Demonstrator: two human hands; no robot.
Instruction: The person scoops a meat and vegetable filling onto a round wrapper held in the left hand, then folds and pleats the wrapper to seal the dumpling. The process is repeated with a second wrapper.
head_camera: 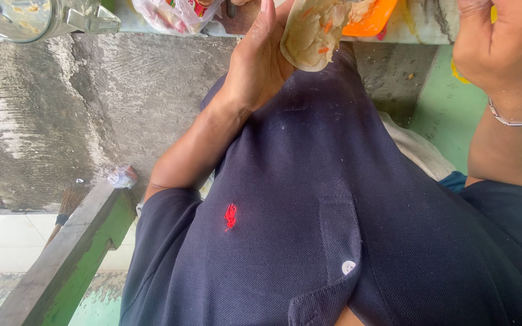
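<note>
Filling stage: the left hand point(255, 60) is lying open and flat, cradling a pale wrapper point(312, 33) loaded with filling and orange flecks against its fingers, just above the chest of a dark shirt point(309, 199). The right hand point(493, 42), wearing a bracelet point(518, 119), is curling loosely well apart to the wrapper's right; whether it is gripping anything cannot be told. Folding would seem to call for the right hand closing in while the left is keeping the wrapper level; an orange container point(373, 18) is sitting on the tabletop point(424, 21) just beyond.
</note>
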